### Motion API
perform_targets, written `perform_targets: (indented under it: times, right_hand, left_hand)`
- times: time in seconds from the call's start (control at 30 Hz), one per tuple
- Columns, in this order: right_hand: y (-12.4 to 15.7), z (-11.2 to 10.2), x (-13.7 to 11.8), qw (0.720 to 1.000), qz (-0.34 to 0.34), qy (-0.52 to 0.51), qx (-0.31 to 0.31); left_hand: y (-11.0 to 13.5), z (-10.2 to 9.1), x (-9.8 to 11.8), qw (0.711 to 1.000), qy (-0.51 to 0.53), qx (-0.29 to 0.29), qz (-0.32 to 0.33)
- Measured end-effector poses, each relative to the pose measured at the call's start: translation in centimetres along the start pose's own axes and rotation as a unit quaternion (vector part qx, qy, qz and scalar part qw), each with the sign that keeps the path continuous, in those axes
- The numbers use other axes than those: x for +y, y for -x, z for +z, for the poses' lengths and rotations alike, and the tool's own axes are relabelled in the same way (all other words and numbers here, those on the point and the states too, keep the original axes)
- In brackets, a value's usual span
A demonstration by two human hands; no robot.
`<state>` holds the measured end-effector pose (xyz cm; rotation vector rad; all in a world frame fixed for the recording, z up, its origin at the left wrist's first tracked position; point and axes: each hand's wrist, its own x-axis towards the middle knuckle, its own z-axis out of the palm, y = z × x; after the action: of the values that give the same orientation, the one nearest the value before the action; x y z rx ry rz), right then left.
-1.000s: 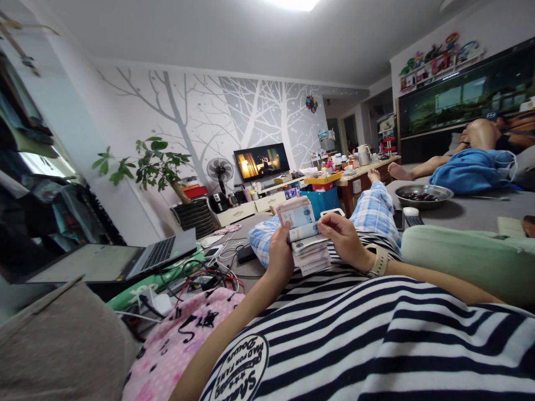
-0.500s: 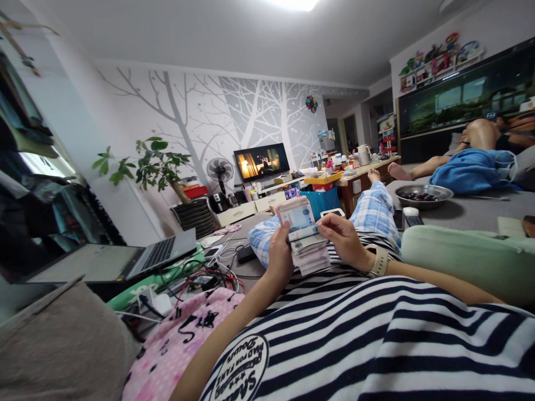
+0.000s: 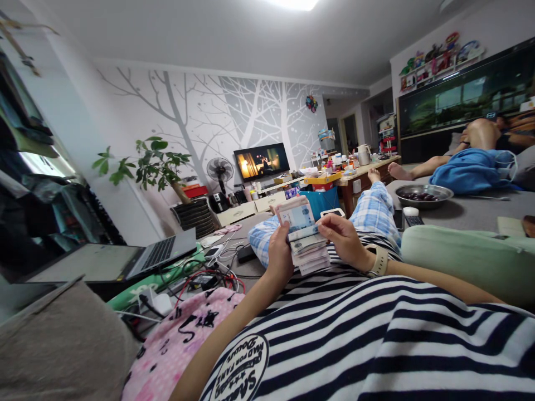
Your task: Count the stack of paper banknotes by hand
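A thick stack of banknotes [image 3: 297, 217] is held up above my lap, its lower ends bent and fanned down over my striped shirt [image 3: 376, 334]. My left hand [image 3: 279, 250] grips the stack along its left side, thumb on the front. At the right edge, my right hand [image 3: 343, 236] pinches a banknote [image 3: 303, 233] near the fold, between thumb and forefinger. The top note shows blue print; those hanging below look pale pink. A light watch [image 3: 379, 260] is on my right wrist.
On my left are an open laptop [image 3: 159, 253], tangled cables [image 3: 209, 278] and a pink blanket [image 3: 196, 328]. To the right lie a green cushion [image 3: 463, 262], a remote [image 3: 413, 217] and a metal bowl [image 3: 424, 201] of dark fruit. Another person's legs [image 3: 430, 166] rest beyond the bowl.
Hardly anything differs. Both hands and the banknotes stay in nearly the same place, with only a slight shift in the top note.
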<state>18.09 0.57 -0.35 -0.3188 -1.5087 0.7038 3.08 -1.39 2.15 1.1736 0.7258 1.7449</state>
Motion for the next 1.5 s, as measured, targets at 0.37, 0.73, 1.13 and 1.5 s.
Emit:
perform_targets:
  times: [0.37, 0.73, 1.13, 1.5]
  right_hand:
    - [0.0, -0.2, -0.1, 0.999, -0.006, 0.01, -0.034]
    - [-0.4, -0.1, 0.6, 0.999, 0.0, 0.035, 0.037]
    - [-0.7, -0.1, 0.6, 0.998, 0.013, 0.034, 0.054]
    - [-0.4, -0.1, 0.2, 0.999, -0.022, 0.024, 0.024]
  left_hand:
    - [1.0, 1.5, 1.9, 0.996, -0.059, 0.064, 0.009]
    - [0.3, 0.7, 0.1, 0.999, 0.032, 0.003, -0.02]
    - [-0.2, 0.2, -0.7, 1.0, 0.011, -0.013, -0.003]
    - [1.3, 1.3, 1.9, 0.995, -0.092, 0.036, 0.028]
